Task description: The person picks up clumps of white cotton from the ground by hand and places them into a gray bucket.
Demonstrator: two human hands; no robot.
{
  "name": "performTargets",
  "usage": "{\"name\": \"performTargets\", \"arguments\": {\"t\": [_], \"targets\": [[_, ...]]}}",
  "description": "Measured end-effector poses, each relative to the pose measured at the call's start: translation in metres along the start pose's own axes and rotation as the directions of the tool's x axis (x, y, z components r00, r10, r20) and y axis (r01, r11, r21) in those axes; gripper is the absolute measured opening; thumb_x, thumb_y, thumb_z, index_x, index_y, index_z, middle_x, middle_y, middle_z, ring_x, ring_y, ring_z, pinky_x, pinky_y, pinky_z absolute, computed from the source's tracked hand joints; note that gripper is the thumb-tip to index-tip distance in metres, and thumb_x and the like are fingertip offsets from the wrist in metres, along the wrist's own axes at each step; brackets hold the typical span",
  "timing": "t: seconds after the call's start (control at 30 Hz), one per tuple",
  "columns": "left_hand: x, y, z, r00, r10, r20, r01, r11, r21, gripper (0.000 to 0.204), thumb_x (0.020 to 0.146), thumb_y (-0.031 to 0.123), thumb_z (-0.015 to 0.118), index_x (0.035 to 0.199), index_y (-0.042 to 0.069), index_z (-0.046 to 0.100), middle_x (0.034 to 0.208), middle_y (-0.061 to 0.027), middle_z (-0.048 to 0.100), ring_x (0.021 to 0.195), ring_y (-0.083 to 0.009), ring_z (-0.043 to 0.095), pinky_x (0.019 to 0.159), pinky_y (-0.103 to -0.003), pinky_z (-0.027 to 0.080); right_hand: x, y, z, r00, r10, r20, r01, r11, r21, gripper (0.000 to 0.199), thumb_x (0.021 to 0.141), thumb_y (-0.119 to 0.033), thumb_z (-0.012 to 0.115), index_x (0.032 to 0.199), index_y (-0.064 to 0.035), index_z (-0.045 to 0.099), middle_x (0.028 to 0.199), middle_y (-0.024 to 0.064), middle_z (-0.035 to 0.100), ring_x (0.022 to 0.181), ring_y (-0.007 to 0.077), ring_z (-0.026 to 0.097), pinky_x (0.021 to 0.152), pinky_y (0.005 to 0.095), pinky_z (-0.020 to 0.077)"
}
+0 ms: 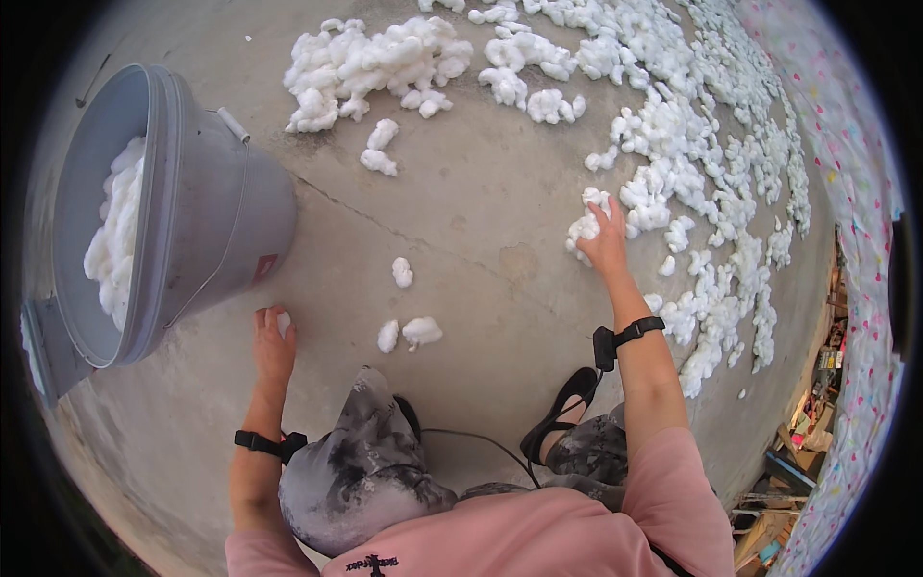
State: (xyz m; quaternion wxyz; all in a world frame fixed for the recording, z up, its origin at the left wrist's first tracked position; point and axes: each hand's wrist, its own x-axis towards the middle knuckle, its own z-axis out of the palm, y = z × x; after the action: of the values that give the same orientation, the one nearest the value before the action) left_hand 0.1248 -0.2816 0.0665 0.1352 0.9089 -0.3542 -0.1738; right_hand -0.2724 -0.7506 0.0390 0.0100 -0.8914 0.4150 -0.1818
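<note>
White fluffy cotton tufts [673,135] lie in a broad spread over the floor at the far right. At the left edge of that spread, my right hand [606,240] reaches down with its fingers and thumb around a cotton clump [584,229]. Close beside the bucket, my left hand [273,348] is curled around a small cotton tuft [284,322], of which only a part shows. The grey plastic bucket [216,183] stands at the left with a wire handle, and cotton [117,236] is visible inside it.
A larger cotton heap [375,67] lies at the far middle. Loose tufts [421,332] rest on the concrete floor [461,212] before my feet. A second grey container [53,351] touches the bucket. Patterned fabric [856,192] hangs along the right, with mixed clutter [784,481] below.
</note>
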Motion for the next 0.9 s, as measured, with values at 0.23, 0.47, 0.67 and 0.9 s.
{"name": "performTargets", "arguments": {"t": [0.23,0.47,0.67,0.9], "targets": [[0.034,0.085,0.012,0.945,0.325,-0.026,-0.321,0.914,-0.248,0.040,0.080,-0.002,0.059,0.119,0.008,0.058,0.124,-0.0149,0.058,0.110,-0.0353,0.057,0.088,-0.042,0.050,-0.010,-0.119,-0.030,0.921,-0.295,0.254,0.113,0.827,0.551,0.042,0.065,-0.001,0.073,0.105,-0.0117,0.064,0.109,0.0063,0.059,0.104,0.0333,0.055,0.088,0.0418,0.0482],[0.085,0.153,0.029,0.596,0.739,0.314,-0.725,0.663,-0.185,0.044,0.079,0.001,0.062,0.122,0.012,0.062,0.133,-0.0083,0.054,0.113,-0.0300,0.056,0.086,-0.039,0.052,-0.092,-0.287,-0.036,0.618,-0.766,0.180,0.460,0.537,0.707,0.057,0.067,-0.006,0.075,0.121,-0.0160,0.061,0.124,0.0035,0.054,0.119,0.0307,0.050,0.095,0.0435,0.0436],[0.109,0.130,0.078,0.382,0.846,0.372,-0.855,0.476,-0.206,0.038,0.074,-0.002,0.066,0.109,0.012,0.066,0.114,-0.0080,0.059,0.103,-0.0291,0.061,0.078,-0.038,0.053,-0.102,-0.285,0.009,0.627,-0.712,0.317,0.364,0.627,0.688,0.038,0.071,-0.014,0.074,0.107,-0.0148,0.061,0.116,0.0038,0.054,0.106,0.0282,0.053,0.086,0.0433,0.0462],[0.117,0.153,0.025,0.772,0.632,0.070,-0.566,0.733,-0.378,0.035,0.074,-0.005,0.065,0.105,0.010,0.065,0.108,-0.0109,0.062,0.093,-0.0344,0.063,0.079,-0.040,0.052,-0.065,-0.075,-0.047,0.934,0.357,-0.017,-0.325,0.867,0.379,0.046,0.067,-0.011,0.075,0.111,-0.0107,0.061,0.109,0.0110,0.059,0.101,0.0315,0.058,0.085,0.0401,0.0491]]}}
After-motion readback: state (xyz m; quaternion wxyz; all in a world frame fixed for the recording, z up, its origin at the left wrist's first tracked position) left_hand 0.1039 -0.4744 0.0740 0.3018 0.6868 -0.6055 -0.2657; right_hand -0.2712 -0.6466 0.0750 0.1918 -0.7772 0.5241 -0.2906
